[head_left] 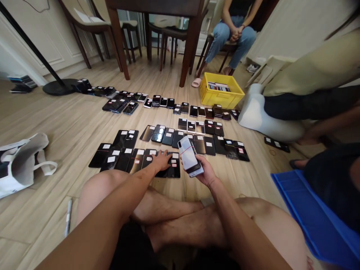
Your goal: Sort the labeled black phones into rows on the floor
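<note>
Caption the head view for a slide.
Right hand holds stacked smartphones, left hand over others in rows on the floor.

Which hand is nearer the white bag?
Left. The left hand is at phones right of the white bag; the right hand, holding a phone stack, is farther right.

You have a floor [64, 123] of pale wood-look planks, with thin seams and a soft sheen of light. Ahead of you stands a dark brown wooden table [154, 7] on square legs, with dark-framed chairs [176, 34] tucked beneath it. To its left you see a cream-backed chair [70, 9] before white panelling [30, 37] with raised moulding. Nearer, a slanting black pole [30, 45] rises from a round base [64, 88]. On your right is a plain off-white wall [295, 26].
</note>
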Demonstrator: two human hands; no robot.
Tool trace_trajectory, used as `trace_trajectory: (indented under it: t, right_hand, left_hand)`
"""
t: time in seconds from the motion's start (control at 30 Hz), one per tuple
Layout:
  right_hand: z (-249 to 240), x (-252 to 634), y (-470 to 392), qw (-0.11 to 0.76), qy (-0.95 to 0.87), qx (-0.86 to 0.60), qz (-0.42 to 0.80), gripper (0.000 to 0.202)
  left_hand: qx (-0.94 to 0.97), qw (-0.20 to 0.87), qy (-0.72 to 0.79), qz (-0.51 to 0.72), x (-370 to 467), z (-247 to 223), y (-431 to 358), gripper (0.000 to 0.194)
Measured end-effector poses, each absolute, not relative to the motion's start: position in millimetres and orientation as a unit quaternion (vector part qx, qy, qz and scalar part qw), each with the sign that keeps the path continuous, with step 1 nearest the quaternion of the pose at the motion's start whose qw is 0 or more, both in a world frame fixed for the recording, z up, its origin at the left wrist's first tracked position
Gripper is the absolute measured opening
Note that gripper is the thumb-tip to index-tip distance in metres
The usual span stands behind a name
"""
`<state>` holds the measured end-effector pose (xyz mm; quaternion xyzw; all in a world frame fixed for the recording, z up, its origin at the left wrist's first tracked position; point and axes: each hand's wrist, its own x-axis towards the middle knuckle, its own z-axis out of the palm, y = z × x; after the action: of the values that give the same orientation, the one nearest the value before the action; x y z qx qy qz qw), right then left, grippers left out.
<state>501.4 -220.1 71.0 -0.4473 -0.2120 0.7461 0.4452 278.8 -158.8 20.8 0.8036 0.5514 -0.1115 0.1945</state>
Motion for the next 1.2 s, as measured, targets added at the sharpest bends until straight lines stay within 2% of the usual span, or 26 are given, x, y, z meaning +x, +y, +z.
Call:
trace_trajectory:
  t: [0.33,0.6,0.9,1.2]
  right_hand:
    - [67,494,-221,0.446,-0.229,-0.502,0.704,0.029]
    - [65,495,-220,0.416,-0.290,-0.544,0.668,0.034]
    - [60,500,-226,0.311,-0.389,-0.661,0.561,0.065]
    - [47,506,-222,0.215,-0.485,-0.721,0.445,0.073]
  left_hand:
    - [0.801,0.197,0.554,-0.114,279,18,-158,0.068]
    - [0.805,0.192,0.550,-0.113,279,21,-159,0.065]
    - [0.805,0.186,0.552,-0.117,280,28,-161,0.065]
    - [0.804,0.190,0.551,-0.117,280,24,-159,0.066]
